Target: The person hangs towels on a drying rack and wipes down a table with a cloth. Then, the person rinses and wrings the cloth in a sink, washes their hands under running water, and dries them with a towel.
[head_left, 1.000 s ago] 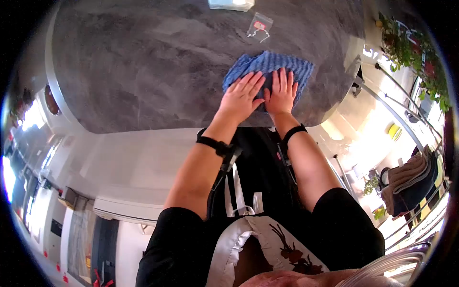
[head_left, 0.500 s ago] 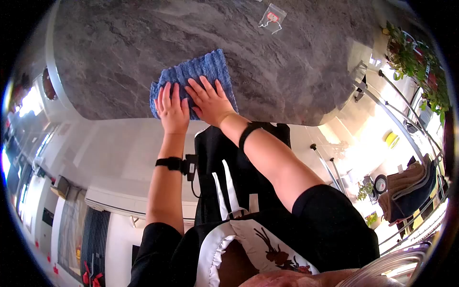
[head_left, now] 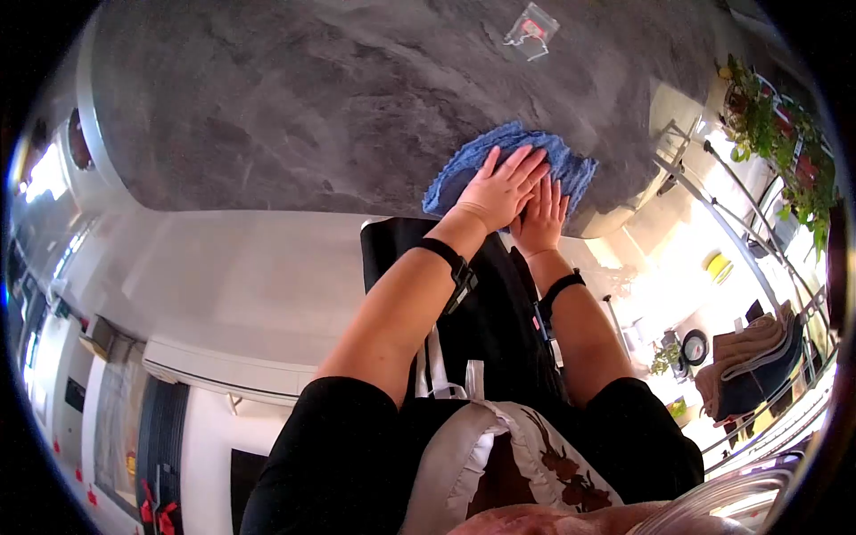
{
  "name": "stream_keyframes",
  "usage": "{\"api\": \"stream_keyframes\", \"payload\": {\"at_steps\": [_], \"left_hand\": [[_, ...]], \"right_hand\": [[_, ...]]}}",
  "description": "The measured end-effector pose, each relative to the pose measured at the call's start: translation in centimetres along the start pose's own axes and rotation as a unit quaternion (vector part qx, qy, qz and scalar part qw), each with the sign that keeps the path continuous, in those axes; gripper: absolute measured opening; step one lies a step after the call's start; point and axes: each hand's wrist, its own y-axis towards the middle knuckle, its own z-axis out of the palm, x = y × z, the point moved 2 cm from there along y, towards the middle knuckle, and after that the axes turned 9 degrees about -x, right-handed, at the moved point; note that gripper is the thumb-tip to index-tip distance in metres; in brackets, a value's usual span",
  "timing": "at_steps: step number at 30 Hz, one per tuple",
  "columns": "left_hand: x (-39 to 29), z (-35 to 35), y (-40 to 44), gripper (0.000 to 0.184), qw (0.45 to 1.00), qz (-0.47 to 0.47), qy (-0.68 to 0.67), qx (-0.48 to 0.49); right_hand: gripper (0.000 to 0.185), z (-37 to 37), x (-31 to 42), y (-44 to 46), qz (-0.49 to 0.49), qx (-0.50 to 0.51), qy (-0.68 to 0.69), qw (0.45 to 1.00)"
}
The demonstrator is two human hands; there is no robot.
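A blue ribbed cloth [head_left: 464, 167] lies crumpled on the grey marbled tabletop [head_left: 267, 116], close to its near edge. My left hand [head_left: 503, 190] rests flat on the cloth, fingers stretched out and pointing up to the right. Beside it, my right hand [head_left: 541, 217] also presses on the cloth with straight fingers. The left fingertips reach over or against the right hand's fingers, and the cloth beneath both palms is hidden. Each wrist wears a black strap.
A small clear plastic bag [head_left: 532, 33] with a red-and-white label lies farther back on the tabletop. To the right are a metal rack with folded clothes [head_left: 753, 361] and potted plants [head_left: 785, 143]. A white wall unit [head_left: 223, 367] is at lower left.
Both hands have slid to the right along the near part of the tabletop, taking the cloth with them. The cloth is more bunched, and the hands now meet closely.
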Motion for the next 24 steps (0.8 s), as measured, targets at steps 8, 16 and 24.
{"api": "stream_keyframes", "payload": {"at_steps": [8, 16, 24], "left_hand": [[10.5, -8.0, -3.7, 0.049, 0.985, -0.142, 0.098, -0.001], [22.3, -13.3, -12.4, 0.051, 0.917, -0.29, 0.217, -0.168], [19.0, -10.8, -10.8, 0.055, 0.893, -0.344, 0.245, -0.158]], "right_hand": [[0.067, -4.0, 12.7, 12.8, -0.029, 0.204, 0.069, 0.976], [0.064, 0.3, 26.5, 18.4, -0.274, 0.093, 0.148, 0.946], [0.058, 0.2, 23.0, 16.0, -0.213, 0.063, 0.179, 0.958]]}}
